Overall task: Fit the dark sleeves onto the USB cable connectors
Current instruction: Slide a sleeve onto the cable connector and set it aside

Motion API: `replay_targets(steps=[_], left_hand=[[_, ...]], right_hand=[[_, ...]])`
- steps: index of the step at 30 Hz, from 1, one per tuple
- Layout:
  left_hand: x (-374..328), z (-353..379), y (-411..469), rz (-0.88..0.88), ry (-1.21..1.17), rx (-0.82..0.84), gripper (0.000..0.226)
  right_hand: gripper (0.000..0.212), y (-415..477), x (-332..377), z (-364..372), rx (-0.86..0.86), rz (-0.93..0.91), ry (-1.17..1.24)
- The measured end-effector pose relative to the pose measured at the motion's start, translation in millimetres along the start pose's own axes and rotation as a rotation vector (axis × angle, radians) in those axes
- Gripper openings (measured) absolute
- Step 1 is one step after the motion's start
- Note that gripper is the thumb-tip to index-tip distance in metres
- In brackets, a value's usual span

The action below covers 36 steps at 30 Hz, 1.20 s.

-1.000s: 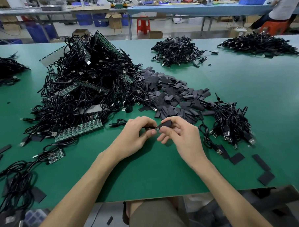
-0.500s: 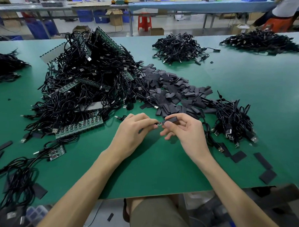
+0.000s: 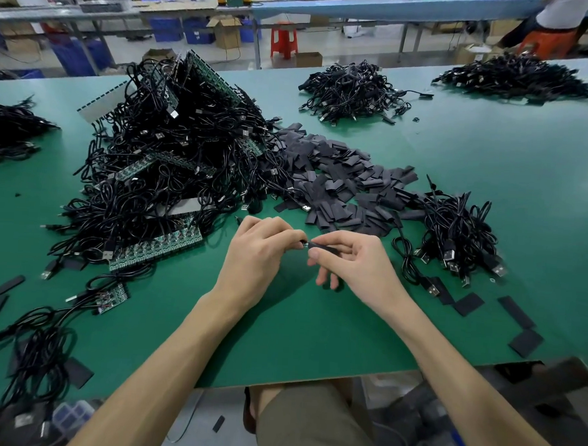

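Mid-frame, left hand [image 3: 261, 251] pinches connector [image 3: 304, 245], right hand [image 3: 355, 259] pinches sleeve [image 3: 322, 245]; slight misalignment likely buckles the sleeve mouth.

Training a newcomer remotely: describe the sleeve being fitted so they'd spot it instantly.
On the green table, find the heap of flat dark sleeves; just in front, two hands meet. The sleeve is the dark strip pinched in the right hand, its end meeting the cable connector held by the left hand. Unlike its neighbours, it is held off the table.
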<state>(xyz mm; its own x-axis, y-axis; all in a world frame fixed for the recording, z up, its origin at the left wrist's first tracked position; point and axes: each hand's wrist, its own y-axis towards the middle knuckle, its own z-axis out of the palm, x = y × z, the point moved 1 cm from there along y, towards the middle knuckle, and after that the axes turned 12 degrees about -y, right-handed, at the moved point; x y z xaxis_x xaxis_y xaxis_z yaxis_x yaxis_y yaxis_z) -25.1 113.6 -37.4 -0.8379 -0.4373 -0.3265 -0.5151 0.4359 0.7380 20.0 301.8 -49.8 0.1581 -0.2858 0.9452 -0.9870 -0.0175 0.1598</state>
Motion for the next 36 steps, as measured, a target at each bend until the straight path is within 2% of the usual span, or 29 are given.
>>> replay_targets(steps=[16,26,36], left_hand=[[-0.1,-1.8,1.1,0.082,0.096,0.104,0.018],[-6.8,-4.0,2.7,0.036,0.072,0.075,0.013],[-13.6,-4.2,4.6,0.024,0.089,0.119,0.029]], right_hand=[[0.01,-0.9,-0.9,0.8,0.015,-0.011,-0.014],[0.008,-0.8,2.6,1.0,0.009,-0.036,0.002],[0.006,-3.7,4.0,1.2,-0.027,-0.061,-0.014]])
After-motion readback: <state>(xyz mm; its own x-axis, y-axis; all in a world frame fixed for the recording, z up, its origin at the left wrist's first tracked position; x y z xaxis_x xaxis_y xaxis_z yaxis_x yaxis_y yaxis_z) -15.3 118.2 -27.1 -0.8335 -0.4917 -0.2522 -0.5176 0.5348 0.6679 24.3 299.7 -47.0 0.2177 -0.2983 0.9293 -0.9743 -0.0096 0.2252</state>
